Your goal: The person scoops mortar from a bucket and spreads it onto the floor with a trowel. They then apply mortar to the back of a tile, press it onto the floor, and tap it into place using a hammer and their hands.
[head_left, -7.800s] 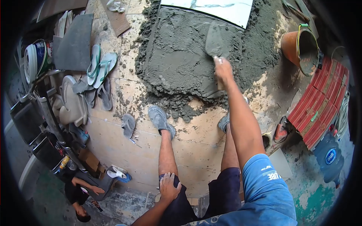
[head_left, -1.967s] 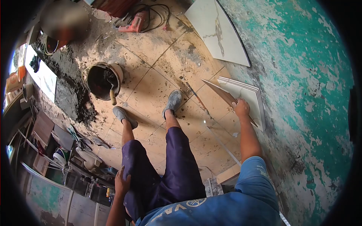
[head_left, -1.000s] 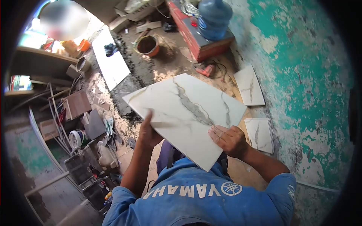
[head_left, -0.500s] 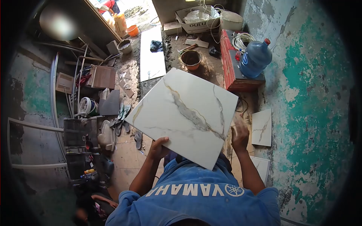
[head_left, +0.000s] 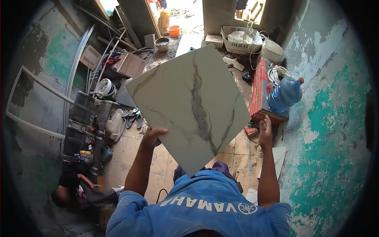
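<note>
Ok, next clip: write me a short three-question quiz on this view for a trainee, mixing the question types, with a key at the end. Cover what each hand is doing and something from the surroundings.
1. Multiple choice: what does the left hand hold?
a) an orange bucket
b) a marbled tile
c) a coil of white cable

2. True or false: the right hand is open, its fingers apart from the tile.

3. Fill in the colour: the blue water jug stands on a box with ____ sides.

Key: 1 b; 2 true; 3 red.
</note>
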A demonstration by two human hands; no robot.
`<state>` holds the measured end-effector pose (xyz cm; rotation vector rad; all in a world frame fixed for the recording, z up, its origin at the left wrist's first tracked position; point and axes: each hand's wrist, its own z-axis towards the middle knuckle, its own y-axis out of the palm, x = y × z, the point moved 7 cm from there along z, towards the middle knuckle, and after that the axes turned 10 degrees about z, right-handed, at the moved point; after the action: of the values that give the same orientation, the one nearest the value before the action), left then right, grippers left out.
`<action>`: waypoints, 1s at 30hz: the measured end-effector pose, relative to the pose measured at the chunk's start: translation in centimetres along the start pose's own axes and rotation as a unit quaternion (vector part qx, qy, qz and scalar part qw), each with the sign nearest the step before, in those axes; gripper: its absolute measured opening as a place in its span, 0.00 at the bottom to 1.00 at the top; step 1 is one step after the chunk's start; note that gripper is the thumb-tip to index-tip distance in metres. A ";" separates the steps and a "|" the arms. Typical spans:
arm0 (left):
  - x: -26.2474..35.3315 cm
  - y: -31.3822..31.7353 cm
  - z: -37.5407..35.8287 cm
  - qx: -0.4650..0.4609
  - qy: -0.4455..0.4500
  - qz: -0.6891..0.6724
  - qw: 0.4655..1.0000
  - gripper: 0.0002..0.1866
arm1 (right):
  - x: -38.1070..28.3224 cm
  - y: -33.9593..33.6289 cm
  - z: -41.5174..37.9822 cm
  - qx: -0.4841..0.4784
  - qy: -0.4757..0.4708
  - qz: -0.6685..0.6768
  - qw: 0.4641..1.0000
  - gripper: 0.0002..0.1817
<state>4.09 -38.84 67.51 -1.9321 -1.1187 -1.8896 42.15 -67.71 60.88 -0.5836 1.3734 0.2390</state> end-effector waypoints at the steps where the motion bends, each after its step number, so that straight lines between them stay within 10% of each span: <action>1: 0.6 -0.3 -0.1 -0.016 -0.002 0.005 1.000 0.32 | -0.4 1.2 0.9 -0.024 0.010 -0.023 0.999 0.37; 15: -8.3 6.1 5.9 -0.026 -0.184 0.188 0.964 0.26 | -11.0 20.6 -15.4 -0.445 0.091 -0.151 0.878 0.48; 20: -12.6 7.1 6.9 0.031 -0.267 0.245 0.932 0.22 | -5.6 21.3 -14.5 -0.359 0.166 -0.150 0.906 0.41; 24: -13.9 3.5 6.1 0.042 -0.270 0.130 0.953 0.24 | -7.4 22.1 -16.3 -0.389 0.053 -0.139 0.909 0.43; 30: -9.9 10.0 10.2 0.007 -0.165 0.230 0.959 0.14 | -7.1 20.5 -10.0 -0.272 0.027 -0.151 0.950 0.31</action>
<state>19.33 -42.88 60.24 -2.3071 -0.6622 -1.3478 22.20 -54.56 61.79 -1.2582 1.2459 0.3578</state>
